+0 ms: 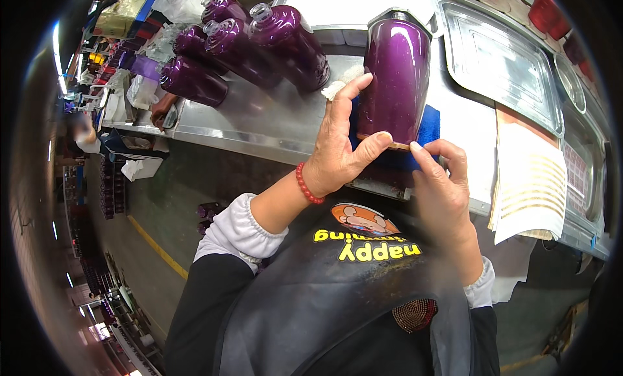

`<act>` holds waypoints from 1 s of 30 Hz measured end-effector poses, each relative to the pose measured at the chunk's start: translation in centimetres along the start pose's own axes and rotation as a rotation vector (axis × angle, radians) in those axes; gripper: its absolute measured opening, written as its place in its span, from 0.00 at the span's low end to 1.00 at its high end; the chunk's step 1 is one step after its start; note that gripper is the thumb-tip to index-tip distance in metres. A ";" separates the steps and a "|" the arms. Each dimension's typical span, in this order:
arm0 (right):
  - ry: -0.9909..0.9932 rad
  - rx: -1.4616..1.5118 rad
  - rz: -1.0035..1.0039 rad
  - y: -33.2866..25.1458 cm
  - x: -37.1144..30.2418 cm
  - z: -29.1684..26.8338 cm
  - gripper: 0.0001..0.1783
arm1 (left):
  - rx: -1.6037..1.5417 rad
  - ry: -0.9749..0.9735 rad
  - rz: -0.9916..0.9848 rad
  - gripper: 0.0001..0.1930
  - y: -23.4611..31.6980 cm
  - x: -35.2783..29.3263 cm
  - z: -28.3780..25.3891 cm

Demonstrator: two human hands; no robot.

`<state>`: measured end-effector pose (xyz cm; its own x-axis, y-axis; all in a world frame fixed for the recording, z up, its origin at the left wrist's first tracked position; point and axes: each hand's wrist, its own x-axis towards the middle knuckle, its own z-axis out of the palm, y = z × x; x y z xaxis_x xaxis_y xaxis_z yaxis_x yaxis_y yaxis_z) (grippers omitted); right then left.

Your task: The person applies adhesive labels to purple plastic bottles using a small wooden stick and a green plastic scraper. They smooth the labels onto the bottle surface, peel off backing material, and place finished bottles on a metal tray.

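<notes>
A glossy purple bottle [396, 77] lies on a blue cloth [428, 131], its neck pointing away from me and its base toward me. My left hand [341, 136] holds the bottle's left side, with the thumb at the base edge. White wrapping [342, 83] covers fingertips of that hand. Along the base edge runs a thin gold strip [397, 145]. My right hand [448, 188] pinches the right end of this strip between thumb and forefinger, against the bottle. To the right lies a white sheet [529, 181] bearing several curved gold strips.
Several purple bottles [285, 45] stand on the metal bench [259, 126] at the left. A clear tray [503, 64] lies at the right, beyond the sheet. Another person's hand [162, 110] shows at the bench's left end. Red containers [548, 16] stand far right.
</notes>
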<state>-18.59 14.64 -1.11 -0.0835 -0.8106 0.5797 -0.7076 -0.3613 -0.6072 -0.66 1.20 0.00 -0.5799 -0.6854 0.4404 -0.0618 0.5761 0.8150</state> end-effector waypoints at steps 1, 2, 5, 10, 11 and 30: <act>-0.004 0.010 0.002 0.0 0.0 0.1 0.29 | -0.013 0.002 -0.006 0.39 -0.1 0.0 0.1; -0.009 0.020 0.004 -0.1 -0.1 0.2 0.30 | -0.027 0.005 -0.012 0.39 -0.1 0.0 0.2; 0.010 0.031 -0.024 0.0 0.0 0.3 0.31 | -0.040 0.005 -0.029 0.39 -0.2 -0.1 0.2; 0.031 0.021 -0.061 0.0 0.1 0.5 0.32 | -0.066 0.014 -0.040 0.39 0.0 0.1 0.3; 0.031 0.012 -0.067 0.0 0.1 0.6 0.33 | -0.070 0.016 -0.039 0.39 0.0 0.1 0.4; 0.010 -0.024 -0.057 0.1 0.1 0.4 0.33 | -0.142 -0.034 -0.031 0.42 -1.1 0.3 -0.5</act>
<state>-18.44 14.38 -1.34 -0.0494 -0.7846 0.6181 -0.7283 -0.3951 -0.5598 -0.35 0.14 -0.62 -0.6067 -0.6850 0.4033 0.0340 0.4845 0.8741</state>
